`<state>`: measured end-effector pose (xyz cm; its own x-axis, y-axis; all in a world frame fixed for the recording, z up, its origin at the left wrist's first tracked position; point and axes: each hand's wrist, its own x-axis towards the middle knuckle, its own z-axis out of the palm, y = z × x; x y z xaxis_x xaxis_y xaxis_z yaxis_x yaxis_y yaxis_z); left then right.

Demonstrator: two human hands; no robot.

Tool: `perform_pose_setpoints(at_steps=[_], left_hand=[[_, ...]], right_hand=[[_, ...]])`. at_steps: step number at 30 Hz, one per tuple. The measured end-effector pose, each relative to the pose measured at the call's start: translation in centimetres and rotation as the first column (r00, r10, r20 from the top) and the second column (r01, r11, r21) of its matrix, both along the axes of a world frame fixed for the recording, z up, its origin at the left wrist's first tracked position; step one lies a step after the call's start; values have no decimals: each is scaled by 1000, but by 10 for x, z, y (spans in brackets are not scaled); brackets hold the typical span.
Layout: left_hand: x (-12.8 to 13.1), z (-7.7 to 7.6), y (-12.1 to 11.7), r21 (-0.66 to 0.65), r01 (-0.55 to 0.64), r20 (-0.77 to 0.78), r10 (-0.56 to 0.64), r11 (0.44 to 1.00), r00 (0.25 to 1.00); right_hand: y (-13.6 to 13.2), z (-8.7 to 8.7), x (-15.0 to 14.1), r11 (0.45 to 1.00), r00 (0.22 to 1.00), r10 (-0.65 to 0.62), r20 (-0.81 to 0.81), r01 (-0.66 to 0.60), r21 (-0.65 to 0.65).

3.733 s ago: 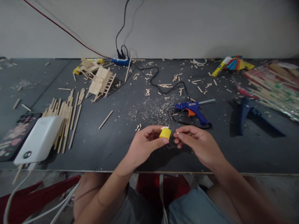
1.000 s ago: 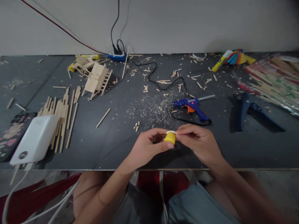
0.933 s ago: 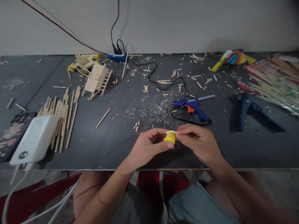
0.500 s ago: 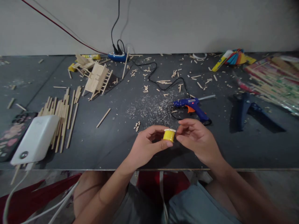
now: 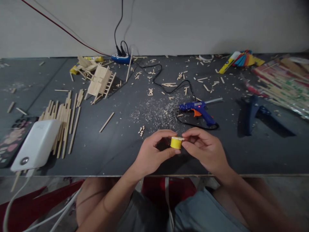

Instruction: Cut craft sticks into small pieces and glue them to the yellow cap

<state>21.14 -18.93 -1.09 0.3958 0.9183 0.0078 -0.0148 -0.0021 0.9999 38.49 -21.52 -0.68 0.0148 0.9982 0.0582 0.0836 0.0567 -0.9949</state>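
Observation:
Between both hands, above the table's front part, is a small yellow cylinder (image 5: 176, 143) with a pale, wood-coloured top edge. My left hand (image 5: 154, 149) is closed on its left side, thumb low at the front and fingers behind the top. At its right edge, my right hand (image 5: 205, 146) pinches the pale rim between thumb and fingertips. Whether a separate small piece lies in that pinch is hidden. Just beyond the hands rests a blue glue gun (image 5: 199, 108) with an orange trigger, a lit red light and a clear glue stick in its back.
Wooden sticks (image 5: 64, 120) lie left beside a white power bank (image 5: 36, 145) and a phone (image 5: 16, 138). Behind them stands a small stick-built model (image 5: 100, 80). Dark blue cutters (image 5: 252, 116) lie right. Stick offcuts (image 5: 142, 130) and glue strings (image 5: 156, 114) litter the middle.
The yellow cylinder has tipped and shifted slightly right and toward me. My right fingers have moved in from beside it and now touch its rim.

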Motion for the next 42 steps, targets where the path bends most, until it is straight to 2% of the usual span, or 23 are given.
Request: perform_pose_setpoints(at_steps=[17, 42], left_hand=[[1, 1, -1, 109, 15, -5, -15, 994, 1000], [2, -1, -3, 148, 7, -14, -5, 989, 1000]], right_hand=[[-1, 0, 1, 997, 995, -1, 103, -6, 74], [-2, -1, 1, 994, 998, 30, 56, -36, 103]])
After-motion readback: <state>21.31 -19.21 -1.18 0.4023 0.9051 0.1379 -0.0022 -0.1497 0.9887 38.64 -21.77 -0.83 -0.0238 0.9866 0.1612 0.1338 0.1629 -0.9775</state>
